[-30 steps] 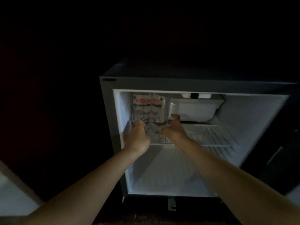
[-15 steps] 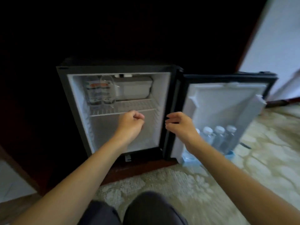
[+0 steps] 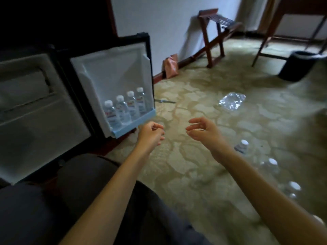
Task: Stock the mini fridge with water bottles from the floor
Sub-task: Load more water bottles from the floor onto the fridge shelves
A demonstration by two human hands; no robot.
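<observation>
- Hands out over the patterned carpet [image 3: 191, 175], both holding nothing.
- Left hand [image 3: 151, 134]: fingers loosely curled, thumb close to the fingertips; hovers just right of the blue door shelf [image 3: 136, 123].
- Right hand [image 3: 203, 131]: fingers half-bent and slack, apart from the left hand.
- Mini fridge [image 3: 35, 121] at left, its door [image 3: 113, 68] swung wide.
- Four water bottles [image 3: 122, 110] upright in a row in that door shelf, white caps up.
- Floor bottles [image 3: 242, 146] upright on the carpet at right, one just beyond the right wrist, the others blurred and nearer the camera.
- Crumpled clear plastic wrap [image 3: 231, 102] on the carpet, well beyond the hands.
- Wooden luggage rack [image 3: 215, 32] by the wall, brown paper bag [image 3: 170, 65] leaning at the skirting, black bin [image 3: 300, 66] far right.
- Dark trousers [image 3: 53, 209] in the foreground, below the left forearm.
</observation>
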